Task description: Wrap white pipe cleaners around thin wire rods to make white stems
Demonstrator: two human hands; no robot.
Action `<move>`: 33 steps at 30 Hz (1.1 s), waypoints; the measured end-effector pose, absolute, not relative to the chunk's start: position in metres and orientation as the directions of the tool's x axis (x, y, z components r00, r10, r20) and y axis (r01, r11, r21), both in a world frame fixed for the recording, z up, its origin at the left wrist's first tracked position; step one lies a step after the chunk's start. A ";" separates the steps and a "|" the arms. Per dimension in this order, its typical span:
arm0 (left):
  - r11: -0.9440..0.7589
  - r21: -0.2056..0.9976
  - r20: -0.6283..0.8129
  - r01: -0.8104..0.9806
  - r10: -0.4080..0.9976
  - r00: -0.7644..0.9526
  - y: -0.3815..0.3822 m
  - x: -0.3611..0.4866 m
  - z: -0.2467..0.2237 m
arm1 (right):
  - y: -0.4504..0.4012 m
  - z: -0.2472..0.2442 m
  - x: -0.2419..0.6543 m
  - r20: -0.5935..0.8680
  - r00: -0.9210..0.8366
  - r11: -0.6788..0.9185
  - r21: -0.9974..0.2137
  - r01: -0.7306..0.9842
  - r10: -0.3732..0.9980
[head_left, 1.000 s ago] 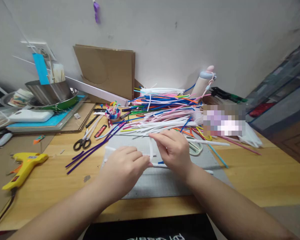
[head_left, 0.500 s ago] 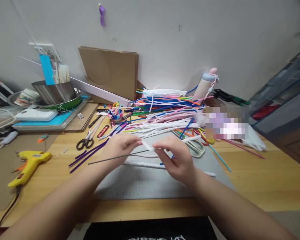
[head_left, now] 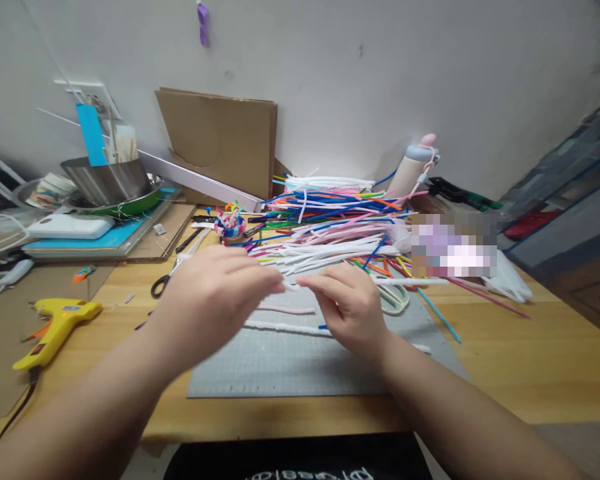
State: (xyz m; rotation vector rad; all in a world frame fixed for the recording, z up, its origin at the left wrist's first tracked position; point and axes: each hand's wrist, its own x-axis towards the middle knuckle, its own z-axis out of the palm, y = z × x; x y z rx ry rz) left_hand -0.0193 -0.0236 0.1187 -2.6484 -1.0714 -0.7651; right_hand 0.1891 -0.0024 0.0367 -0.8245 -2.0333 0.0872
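White strip [head_left: 291, 287]: above the mat, short bit showing between the two hands, slightly curved; rest hidden
Left hand [head_left: 207, 303]: fingers pinched on the strip's near side, palm turned down
Right hand [head_left: 349, 305]: fingertips pinching it too, just beside the left's
White length by right hand [head_left: 420, 282]: sticks out past the knuckles; can't tell if same strip
Done: strip picked up, looks partly bent; no finished form visible
Left: shaping seems early; fuzzy white rod [head_left: 285, 327] and pale pink strip [head_left: 289, 310] lie loose on grey mat [head_left: 260, 380], unjoined as far as seen
Glue gun [head_left: 63, 331]: on cardboard and counter [head_left: 510, 357], unheld
Green-handled scissors [head_left: 397, 303]: unheld, behind right hand
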 end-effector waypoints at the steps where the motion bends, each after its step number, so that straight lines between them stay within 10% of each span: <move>1: -0.735 0.050 0.523 0.676 0.596 0.610 -0.015 -0.026 0.123 | -0.004 0.038 0.189 0.730 -0.380 0.796 -0.373 0.476 0.569; 10: -0.571 0.467 0.208 0.676 0.813 0.544 0.003 -0.015 0.057 | -0.011 0.038 0.189 0.792 -0.292 0.841 -0.472 0.262 0.536; 21: -0.709 0.027 0.501 0.705 0.620 0.604 -0.028 -0.015 0.111 | 0.001 0.037 0.192 0.691 -0.414 0.751 -0.290 0.593 0.593; 28: -0.545 0.478 0.377 0.689 0.836 0.399 0.010 -0.027 0.086 | -0.009 0.046 0.191 0.740 -0.413 0.848 -0.469 0.248 0.530; 33: -0.469 0.510 0.198 0.722 0.880 0.432 -0.012 0.004 0.039 | -0.007 0.041 0.190 0.754 -0.278 0.802 -0.532 0.273 0.595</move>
